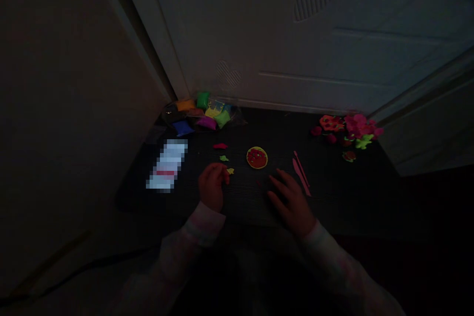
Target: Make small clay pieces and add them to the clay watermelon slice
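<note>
My left hand is curled, its fingertips at the left edge of a small yellow clay piece. Shadow hides exactly how they touch it. Just beyond lie a green clay piece and a red clay piece. A round, pizza-like clay disc, red with a yellow rim and green bits, lies between and beyond the hands. My right hand is spread low over the table, holding nothing visible. Near its fingertips is a tiny dark red bit. To its right lie a pink plastic knife and a thin pink stick tool.
Colourful clay packets in clear plastic fill the back left of the dark table. A bright blurred-out phone-like rectangle lies at left. Pink, red and green clay shapes cluster at back right. A white panelled door stands behind.
</note>
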